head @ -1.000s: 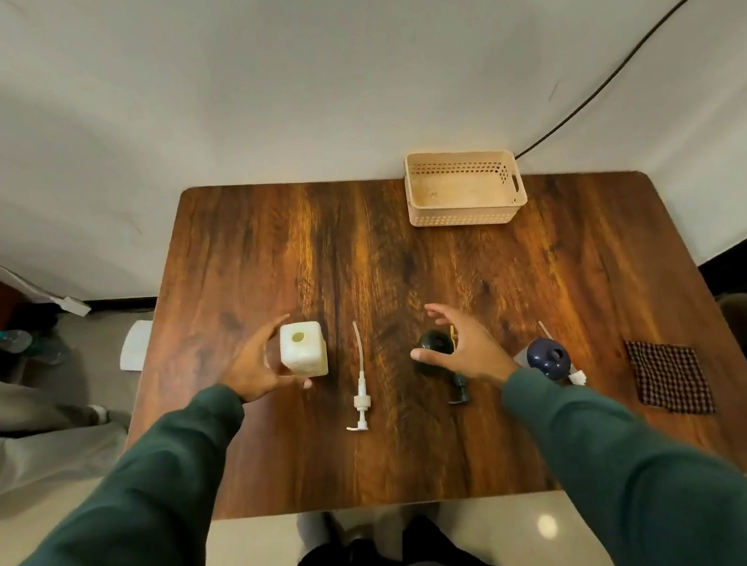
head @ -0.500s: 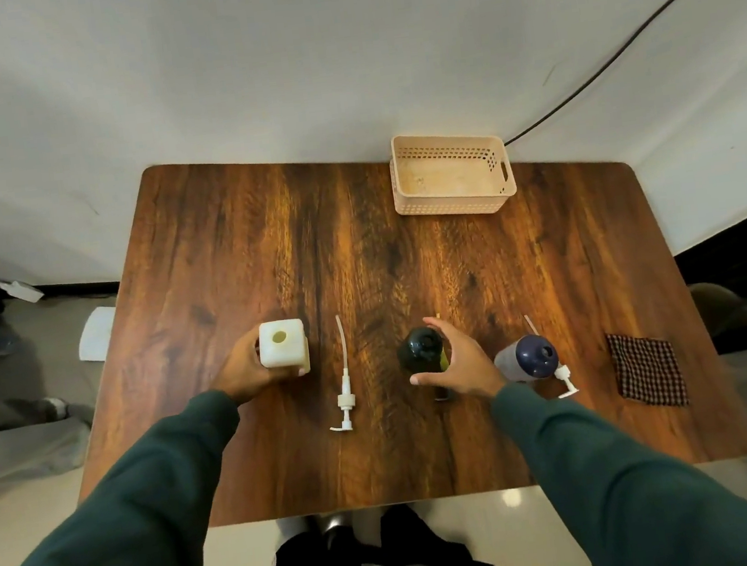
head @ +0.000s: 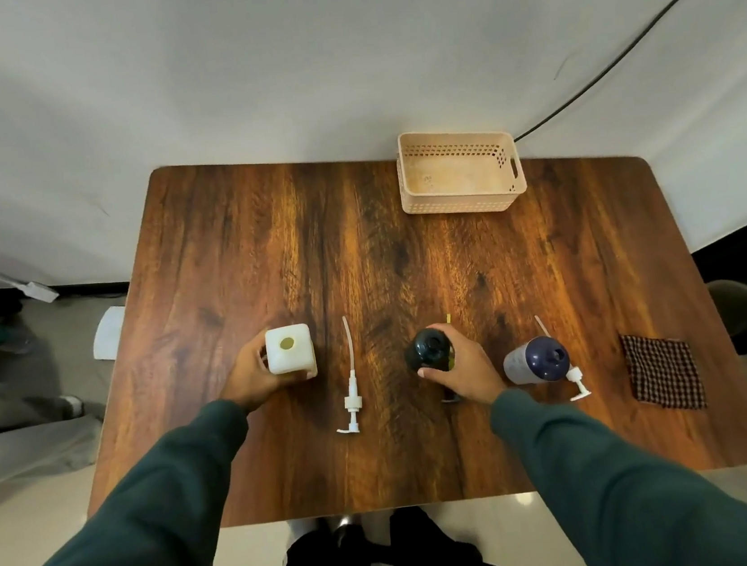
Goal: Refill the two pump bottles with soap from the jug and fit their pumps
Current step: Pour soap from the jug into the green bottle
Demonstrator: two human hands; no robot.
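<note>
Against a pale wall stands a brown wooden table (head: 405, 250), bearing all listed items. Beige perforated basket (head: 460, 199), far edge, apparently holding nothing. White square soap jug (head: 290, 353), uncapped, upright near the front left; the left hand (head: 251, 377) is wrapped around its side in a grasp. Dark pump bottle (head: 428, 349), upright at front centre, mouth open; the right hand (head: 460, 368) clasps its right side. Second bottle (head: 538, 360), navy top over a pale body, open-mouthed, stands just right of that hand. Checked cloth (head: 664, 371), flat near the right edge. White pump (head: 351, 396) with its long tube lies between jug and dark bottle; a second white pump (head: 575, 378) lies touching the navy-topped bottle; a dark part shows below the right hand, too hidden to identify. Status, as judged: both bottles stand open, no pouring under way, fill levels not visible; refilling and pump fitting both seem outstanding.
</note>
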